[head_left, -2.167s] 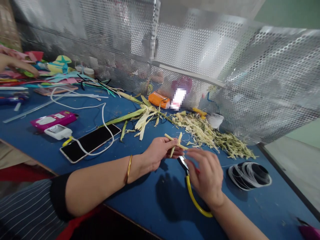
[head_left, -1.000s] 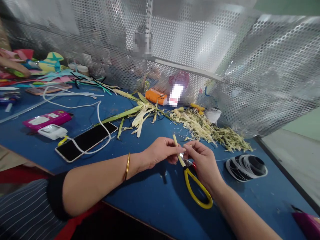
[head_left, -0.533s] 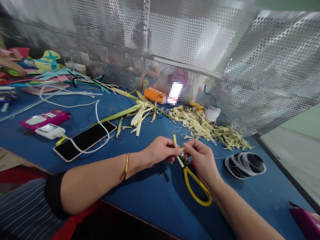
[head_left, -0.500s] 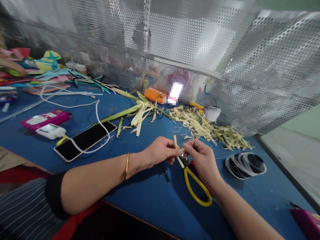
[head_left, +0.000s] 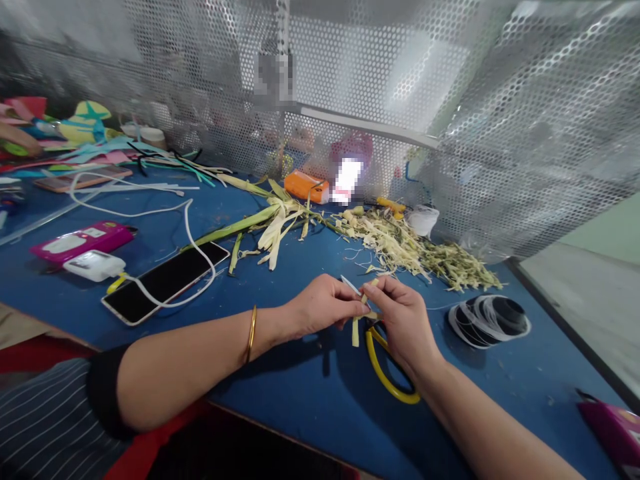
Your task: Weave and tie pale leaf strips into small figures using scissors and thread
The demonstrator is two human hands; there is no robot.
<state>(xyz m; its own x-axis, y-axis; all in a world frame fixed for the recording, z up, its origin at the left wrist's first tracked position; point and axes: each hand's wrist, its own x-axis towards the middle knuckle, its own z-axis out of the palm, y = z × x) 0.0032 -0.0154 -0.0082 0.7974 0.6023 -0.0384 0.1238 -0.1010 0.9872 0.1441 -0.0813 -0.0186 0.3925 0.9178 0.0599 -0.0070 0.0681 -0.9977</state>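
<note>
My left hand (head_left: 323, 305) is closed, thumb and fingers pinching a narrow pale-yellow corn husk strip (head_left: 355, 331) whose end hangs below the fingertips. Close against it, my right hand (head_left: 407, 319) pinches the strip too, with short ends poking out between the fingers. Yellow-handled scissors (head_left: 384, 381) are tucked under my right palm; a silvery blade tip shows above the left fingertips. How the right fingers grip the scissors is partly hidden. Beyond the hands lies a heap of shredded husk (head_left: 390, 241).
Long husk leaves (head_left: 273, 230) lie left of the heap. A black spool of white thread (head_left: 489, 321) stands at right. A phone (head_left: 167, 283), white cable (head_left: 187, 230) and magenta box (head_left: 83, 243) are at left. Perforated metal mesh (head_left: 370, 73) closes the back. Another person's hand (head_left: 20, 140) is far left.
The husk strip has turned: its upright upper end no longer stands above my left fingers, and an end now hangs downward. The scissors' blade now shows above the fingertips. Both hands stay together.
</note>
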